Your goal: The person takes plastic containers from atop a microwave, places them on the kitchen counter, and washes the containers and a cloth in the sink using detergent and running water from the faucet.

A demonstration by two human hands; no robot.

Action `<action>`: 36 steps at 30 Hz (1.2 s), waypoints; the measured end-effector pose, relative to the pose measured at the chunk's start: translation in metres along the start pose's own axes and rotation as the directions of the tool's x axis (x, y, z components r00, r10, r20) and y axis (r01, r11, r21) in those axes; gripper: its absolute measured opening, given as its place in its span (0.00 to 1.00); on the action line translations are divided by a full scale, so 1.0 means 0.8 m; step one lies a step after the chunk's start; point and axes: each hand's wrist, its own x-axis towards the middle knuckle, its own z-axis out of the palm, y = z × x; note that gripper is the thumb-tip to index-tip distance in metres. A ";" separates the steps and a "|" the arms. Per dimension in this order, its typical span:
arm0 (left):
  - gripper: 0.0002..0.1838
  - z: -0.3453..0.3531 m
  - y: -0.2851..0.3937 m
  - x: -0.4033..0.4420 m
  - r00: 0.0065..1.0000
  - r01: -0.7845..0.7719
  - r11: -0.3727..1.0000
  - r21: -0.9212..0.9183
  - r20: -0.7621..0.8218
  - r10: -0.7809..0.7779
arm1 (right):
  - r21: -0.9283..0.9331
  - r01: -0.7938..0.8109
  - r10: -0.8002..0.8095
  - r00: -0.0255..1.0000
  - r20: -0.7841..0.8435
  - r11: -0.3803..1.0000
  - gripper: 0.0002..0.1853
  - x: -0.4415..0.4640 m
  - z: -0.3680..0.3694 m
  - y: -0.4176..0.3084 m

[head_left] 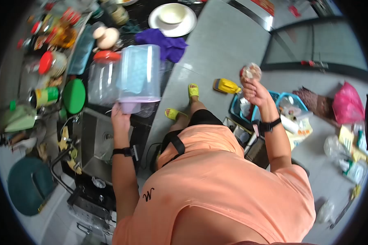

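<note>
At the counter's edge my left hand (120,117) has its fingers closed at the lilac rim of a clear plastic storage box (140,75). This box has a light blue tint inside and lies beside a large clear jar with a red lid (105,77). My right hand (255,93) is raised over the floor on the right, its fingers closed round a small clear packet with red and beige contents (250,72). Blur hides what exactly is in the packet. Below that hand stand blue baskets (255,111) with packages in them.
A purple cloth (163,44) and a white plate (153,18) with a bowl lie farther along the counter. The sink (95,136) is nearer me at left, with bottles and jars beyond. A yellow bottle (227,85) and a pink bag (348,103) are on the floor.
</note>
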 end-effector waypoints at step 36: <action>0.18 0.048 0.003 -0.013 0.848 -0.015 0.998 -0.058 -0.529 -0.018 | -0.953 -0.056 -0.290 0.946 -0.146 0.297 0.14 0.136 -0.293 -0.205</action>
